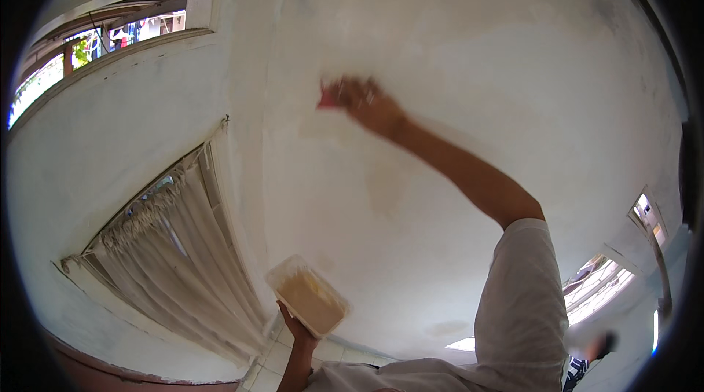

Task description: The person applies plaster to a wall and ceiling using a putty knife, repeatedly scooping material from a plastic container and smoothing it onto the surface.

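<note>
My right hand [363,102] is raised against the pale wall [440,143], its fingers closed round a small red flat tool [328,96]. Motion smears both, so the tool's exact kind is unclear. Low in front of me, my left hand [299,327] grips a translucent plastic tub [339,322] from below and the side. Beige paste [304,297] lies inside the tub, some of it smeared up the walls. Uneven beige and whitish patches mark the wall around my right hand.
A gathered curtain [187,245] hangs over a window at the left, below a narrow opening [110,36]. Barred windows [598,289] and a pipe [660,267] are at the right. Another person [587,363] shows at the lower right. White tiles [275,355] lie near the tub.
</note>
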Demonstrator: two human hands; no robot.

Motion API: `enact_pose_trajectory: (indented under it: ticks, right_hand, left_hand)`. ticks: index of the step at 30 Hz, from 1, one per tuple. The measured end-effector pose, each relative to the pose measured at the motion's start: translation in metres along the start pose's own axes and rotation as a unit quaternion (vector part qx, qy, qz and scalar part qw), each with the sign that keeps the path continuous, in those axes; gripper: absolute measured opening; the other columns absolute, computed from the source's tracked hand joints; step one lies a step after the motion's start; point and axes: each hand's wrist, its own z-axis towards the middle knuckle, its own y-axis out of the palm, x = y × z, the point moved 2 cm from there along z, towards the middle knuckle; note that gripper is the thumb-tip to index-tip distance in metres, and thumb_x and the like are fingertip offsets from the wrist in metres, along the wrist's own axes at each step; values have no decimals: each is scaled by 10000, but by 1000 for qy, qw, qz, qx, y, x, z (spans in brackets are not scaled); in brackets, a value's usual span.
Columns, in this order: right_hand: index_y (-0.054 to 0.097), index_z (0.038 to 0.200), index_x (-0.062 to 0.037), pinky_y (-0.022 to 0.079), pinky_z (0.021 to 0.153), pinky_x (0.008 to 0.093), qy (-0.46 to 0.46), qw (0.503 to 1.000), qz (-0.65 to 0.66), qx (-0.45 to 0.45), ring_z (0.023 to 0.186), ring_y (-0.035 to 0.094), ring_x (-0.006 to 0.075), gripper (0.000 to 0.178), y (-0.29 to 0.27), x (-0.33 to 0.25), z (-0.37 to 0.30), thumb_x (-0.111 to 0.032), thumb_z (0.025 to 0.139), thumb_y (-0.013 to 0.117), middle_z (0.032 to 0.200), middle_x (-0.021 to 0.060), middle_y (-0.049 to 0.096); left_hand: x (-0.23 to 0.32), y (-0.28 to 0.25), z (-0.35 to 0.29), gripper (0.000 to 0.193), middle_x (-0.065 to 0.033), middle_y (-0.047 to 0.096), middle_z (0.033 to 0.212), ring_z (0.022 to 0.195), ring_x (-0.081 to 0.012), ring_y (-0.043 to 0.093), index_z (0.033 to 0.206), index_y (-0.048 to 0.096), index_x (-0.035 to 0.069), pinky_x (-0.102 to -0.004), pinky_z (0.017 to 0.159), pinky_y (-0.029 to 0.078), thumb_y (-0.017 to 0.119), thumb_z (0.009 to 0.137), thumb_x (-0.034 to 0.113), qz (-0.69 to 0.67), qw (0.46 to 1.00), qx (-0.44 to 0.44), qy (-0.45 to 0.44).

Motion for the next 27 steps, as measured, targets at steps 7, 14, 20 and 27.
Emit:
enact_pose_trajectory:
  ticks: [7,14,20,27]
  right_hand:
    - [625,1341,-248,505,975,501,-14,970,218,-111,1094,651,260,371,-21,-66,4,-196,997,495,1261,51,684]
    - [581,1354,-142,515,926,475,188,979,21,-75,1165,612,271,439,3,107,96,-121,916,577,1322,86,619]
    - [560,1335,0,552,939,481,-19,997,1,-77,1155,635,300,462,13,-52,0,-137,895,600,1298,188,628]
    - [562,1414,-261,525,912,451,16,959,244,-145,1100,644,240,555,-18,-45,30,-57,899,541,1211,64,681]
  left_hand:
    - [2,-14,3,781,-41,528,1424,1271,-261,545,1492,434,188,-448,1041,488,372,959,755,22,999,6,33]
    - [-1,-14,1,773,-40,544,1410,1264,-261,552,1488,441,185,-439,1031,497,372,963,748,11,1000,12,19]
    - [-8,-16,1,807,-59,552,1401,1261,-266,553,1484,449,173,-440,1028,496,389,944,769,3,1000,16,6]
    - [0,-9,-4,820,-74,549,1400,1260,-268,553,1482,448,162,-437,1016,503,402,938,773,21,999,28,20]
